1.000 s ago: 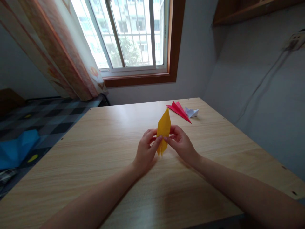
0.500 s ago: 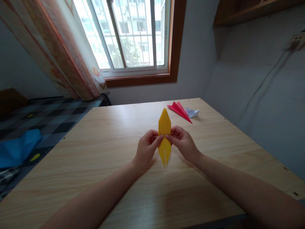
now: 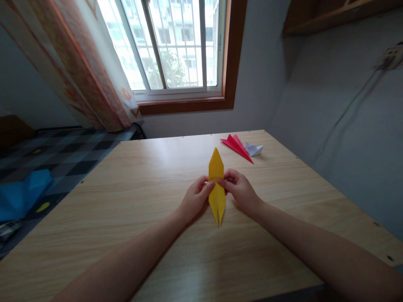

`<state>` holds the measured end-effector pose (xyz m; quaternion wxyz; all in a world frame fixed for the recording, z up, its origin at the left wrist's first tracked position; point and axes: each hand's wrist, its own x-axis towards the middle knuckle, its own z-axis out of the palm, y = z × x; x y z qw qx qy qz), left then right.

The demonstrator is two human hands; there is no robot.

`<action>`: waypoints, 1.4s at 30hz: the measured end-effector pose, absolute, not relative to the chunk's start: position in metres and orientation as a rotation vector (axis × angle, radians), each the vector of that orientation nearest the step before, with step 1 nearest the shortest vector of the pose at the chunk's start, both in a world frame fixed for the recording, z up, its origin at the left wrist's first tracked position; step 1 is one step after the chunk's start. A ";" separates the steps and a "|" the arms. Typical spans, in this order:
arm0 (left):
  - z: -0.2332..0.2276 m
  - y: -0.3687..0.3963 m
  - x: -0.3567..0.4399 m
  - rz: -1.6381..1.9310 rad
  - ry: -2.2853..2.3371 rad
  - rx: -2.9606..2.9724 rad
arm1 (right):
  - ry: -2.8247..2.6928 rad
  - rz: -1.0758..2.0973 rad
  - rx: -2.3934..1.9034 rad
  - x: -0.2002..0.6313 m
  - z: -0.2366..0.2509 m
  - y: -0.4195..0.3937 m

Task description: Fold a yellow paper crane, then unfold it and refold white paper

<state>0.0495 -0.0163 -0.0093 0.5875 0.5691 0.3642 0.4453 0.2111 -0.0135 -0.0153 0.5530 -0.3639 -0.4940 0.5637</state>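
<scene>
head view: yellow folded paper (image 3: 216,184) pinched between left hand (image 3: 194,200) and right hand (image 3: 241,192).

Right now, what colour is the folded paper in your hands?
Yellow. The folded paper is pinched between both hands, and the head view shows it best.

Both forearms are bare, with no sleeve in view up to the lower edge of the picture. The left hand (image 3: 195,199) and the right hand (image 3: 241,191) wear no gloves, rings, watch or bands. The fingernails look short and plain.
</scene>
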 end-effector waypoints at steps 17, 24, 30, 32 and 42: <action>-0.010 -0.017 0.048 1.049 0.954 1.440 | -1.421 1.479 -0.893 0.214 -0.024 -0.011; -0.006 -0.017 0.051 1.020 0.846 1.262 | -1.463 1.470 -0.926 0.215 -0.026 -0.010; 0.002 -0.018 0.050 0.909 0.659 1.137 | -1.435 1.553 -0.938 0.217 -0.024 -0.007; 0.002 -0.017 0.050 0.885 0.634 1.125 | -1.439 1.578 -0.930 0.217 -0.025 -0.005; -0.012 -0.012 0.050 1.059 0.790 1.030 | -1.583 1.589 -0.931 0.222 -0.021 -0.009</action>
